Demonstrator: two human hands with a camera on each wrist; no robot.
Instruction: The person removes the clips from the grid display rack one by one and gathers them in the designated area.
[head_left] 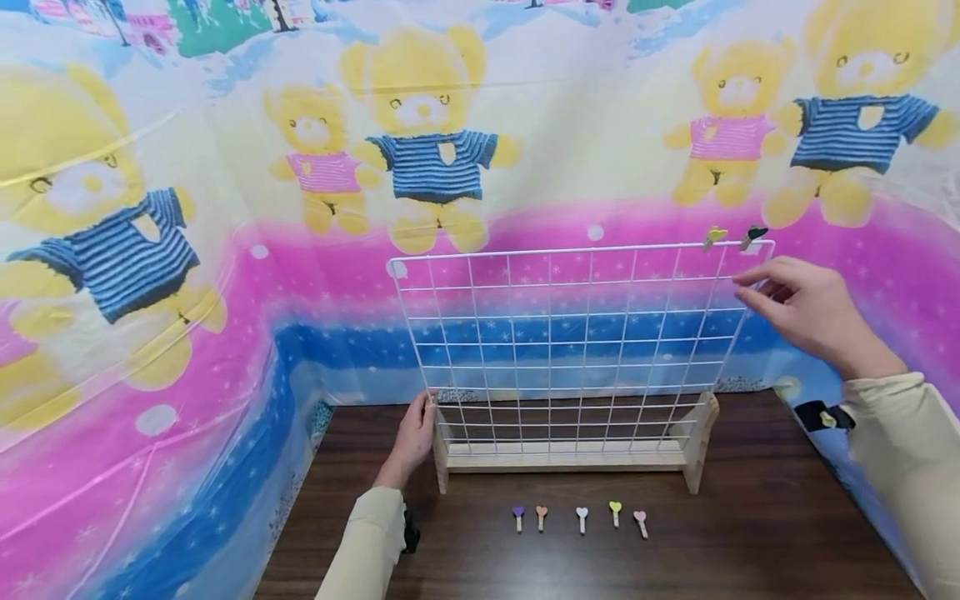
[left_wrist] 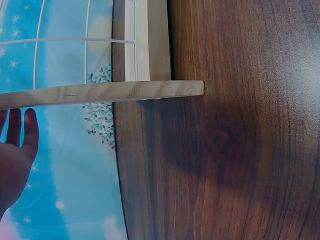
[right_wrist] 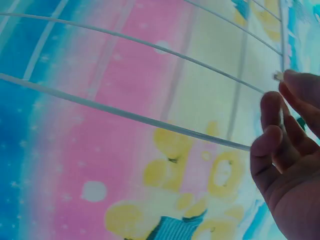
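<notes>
A white wire grid (head_left: 550,317) stands upright in a wooden stand (head_left: 566,458). My left hand (head_left: 416,433) rests against the outer side of the stand's left upright (left_wrist: 145,90), its visible fingers fairly straight. At the grid's upper right corner my right hand (head_left: 810,308) hovers, thumb and fingers bent loosely near each other; no held thing shows between them in the head view. Above its fingertips, a yellow heart clothespin (head_left: 716,236) and a black heart clothespin (head_left: 753,237) sit on the top wire. A small pale tip (right_wrist: 278,76) shows beside the right thumb.
In front of the stand lie purple (head_left: 518,517), orange (head_left: 542,517), white (head_left: 582,518), yellow (head_left: 616,512) and pink (head_left: 641,522) heart clothespins in a row on the dark wooden table (head_left: 765,517). A bear-printed cloth (head_left: 585,150) hangs behind.
</notes>
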